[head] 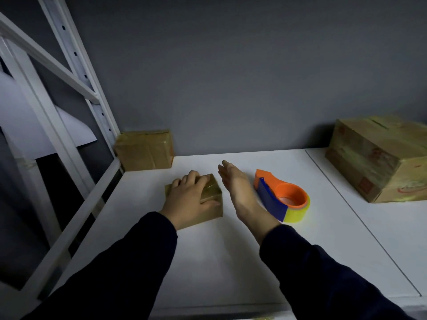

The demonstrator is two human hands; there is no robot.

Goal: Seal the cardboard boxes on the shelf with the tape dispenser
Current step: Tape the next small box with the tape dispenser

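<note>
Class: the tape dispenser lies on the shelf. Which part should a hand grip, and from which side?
Probably the round roll end of the tape dispenser, from above: it lies flat with its orange hub facing up, so fingers can span the rim. Avoid the tapered nose, likely the cutter end.

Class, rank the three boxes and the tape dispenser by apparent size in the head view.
Printed box, right
Back-corner box
Small box under left hand and tape dispenser: alike, unranked.
</note>
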